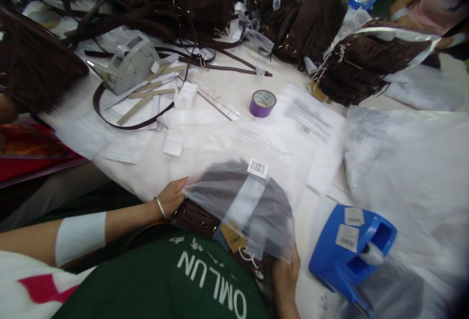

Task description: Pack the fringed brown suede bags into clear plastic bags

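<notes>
A clear plastic bag (pixel 220 194) is pulled partly over a dark brown handbag (pixel 198 216) in front of my body. My left hand (pixel 173 197) pinches the bag's edge at the left corner, fingers closed. On the other side, my right hand (pixel 286 272) grips the plastic edge against the handbag, its fingers partly hidden. A white barcode label (pixel 258 168) is on the plastic. A tan tag (pixel 234 236) and white string show at the handbag's near side.
A blue tape dispenser (pixel 340 250) stands at my right, beside plastic bags (pixel 406 172). Ahead lie a purple tape roll (pixel 263 103), printed sheets (pixel 308 118), a grey dispenser (pixel 134 65) and straps. Brown fringed bags (pixel 366 62) line the back. Another person's arm (pixel 406 9) shows far right.
</notes>
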Demonstrator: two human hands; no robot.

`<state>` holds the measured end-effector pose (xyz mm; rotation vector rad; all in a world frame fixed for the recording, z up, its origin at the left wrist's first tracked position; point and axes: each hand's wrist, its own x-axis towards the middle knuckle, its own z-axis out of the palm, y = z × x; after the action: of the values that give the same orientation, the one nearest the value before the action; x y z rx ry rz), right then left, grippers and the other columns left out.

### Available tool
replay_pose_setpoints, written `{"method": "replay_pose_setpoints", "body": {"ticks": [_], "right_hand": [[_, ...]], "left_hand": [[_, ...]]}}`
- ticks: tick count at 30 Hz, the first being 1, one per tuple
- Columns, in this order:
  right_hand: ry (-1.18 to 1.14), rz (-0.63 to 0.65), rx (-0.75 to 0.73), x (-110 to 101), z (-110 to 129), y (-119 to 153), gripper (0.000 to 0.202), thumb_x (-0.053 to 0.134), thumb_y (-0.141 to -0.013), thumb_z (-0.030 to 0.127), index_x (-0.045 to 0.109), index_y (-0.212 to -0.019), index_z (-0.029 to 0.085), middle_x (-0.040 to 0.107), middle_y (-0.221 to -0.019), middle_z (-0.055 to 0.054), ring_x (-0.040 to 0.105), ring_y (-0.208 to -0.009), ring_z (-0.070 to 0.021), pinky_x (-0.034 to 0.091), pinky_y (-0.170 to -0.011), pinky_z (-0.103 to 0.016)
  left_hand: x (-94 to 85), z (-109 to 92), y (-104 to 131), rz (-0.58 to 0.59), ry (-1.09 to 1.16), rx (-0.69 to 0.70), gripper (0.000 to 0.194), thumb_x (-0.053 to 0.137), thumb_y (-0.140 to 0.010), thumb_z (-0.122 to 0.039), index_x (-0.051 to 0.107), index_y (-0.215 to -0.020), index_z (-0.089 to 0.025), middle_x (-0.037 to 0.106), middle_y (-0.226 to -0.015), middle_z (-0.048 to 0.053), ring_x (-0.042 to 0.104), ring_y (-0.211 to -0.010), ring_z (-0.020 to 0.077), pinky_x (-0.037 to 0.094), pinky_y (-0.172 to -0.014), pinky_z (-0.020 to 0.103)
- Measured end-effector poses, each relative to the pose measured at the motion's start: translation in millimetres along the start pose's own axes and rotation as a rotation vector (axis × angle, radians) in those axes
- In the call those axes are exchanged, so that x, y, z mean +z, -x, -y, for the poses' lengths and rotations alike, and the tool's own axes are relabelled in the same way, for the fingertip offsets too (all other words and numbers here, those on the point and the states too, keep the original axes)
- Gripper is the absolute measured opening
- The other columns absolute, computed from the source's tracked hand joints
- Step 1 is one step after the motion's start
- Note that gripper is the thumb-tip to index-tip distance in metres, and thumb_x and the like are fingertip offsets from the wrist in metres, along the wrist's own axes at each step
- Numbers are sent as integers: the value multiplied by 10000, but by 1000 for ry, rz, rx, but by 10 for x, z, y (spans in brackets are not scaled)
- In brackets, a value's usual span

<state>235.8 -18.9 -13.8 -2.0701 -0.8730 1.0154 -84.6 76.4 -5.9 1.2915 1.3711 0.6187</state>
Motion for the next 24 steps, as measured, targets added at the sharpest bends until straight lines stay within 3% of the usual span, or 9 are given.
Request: {"method": "replay_pose_setpoints", "body": {"ticks": [2,5,8,12,18,21,24], "right_hand": [[-12,90,4,-47,-44,85,575,466,-811,555,583,-1162,113,701,-928,-75,627,-874,-239,489,-712,-302],[-38,186,15,-102,-116,241,554,510,-794,525,580,-1171,125,683,-1039,-77,620,-953,-248,498,-765,-303],[-28,172,23,-93,-209,424,571,491,-805,515,554,-1222,131,646,-1143,-85,575,-1080,-257,472,-875,-318],[69,121,41,-45,-349,615,604,447,-816,542,538,-1246,128,626,-1178,-104,566,-1105,-262,463,-908,-341],[142,84,-75,-155,-716,772,533,456,-785,548,640,-1105,162,670,-1084,-98,605,-1040,-277,502,-846,-359],[224,167,-57,-258,-928,886,508,515,-721,518,668,-1069,182,696,-1004,-93,644,-942,-312,526,-731,-370],[272,210,-66,-299,-1023,1056,477,531,-702,500,680,-1062,226,718,-891,-66,667,-829,-327,520,-657,-376]], "left_hand": [[-31,11,124,19,-18,-24,494,469,-829,-518,621,-1138,-164,670,-1100,39,600,-1026,241,444,-949,308],[-93,49,303,34,-72,-68,490,471,-818,-526,632,-1114,-169,674,-1089,37,599,-1021,250,457,-922,305],[-76,84,470,1,-39,-151,508,477,-807,-538,625,-1122,-167,691,-1036,42,623,-955,248,490,-855,308],[20,119,666,-23,108,-306,584,450,-801,-582,606,-1144,-135,713,-926,65,653,-812,249,531,-721,326],[-144,220,1031,63,-223,-140,473,470,-822,-503,649,-1093,-160,671,-1096,68,597,-1039,264,439,-945,320],[-259,201,1243,190,-330,-103,395,465,-846,-430,647,-1108,-197,674,-1091,47,628,-980,243,475,-863,278],[-296,139,1417,309,-288,-76,324,494,-835,-399,683,-1037,-232,701,-1010,16,657,-897,233,496,-785,253]]}}
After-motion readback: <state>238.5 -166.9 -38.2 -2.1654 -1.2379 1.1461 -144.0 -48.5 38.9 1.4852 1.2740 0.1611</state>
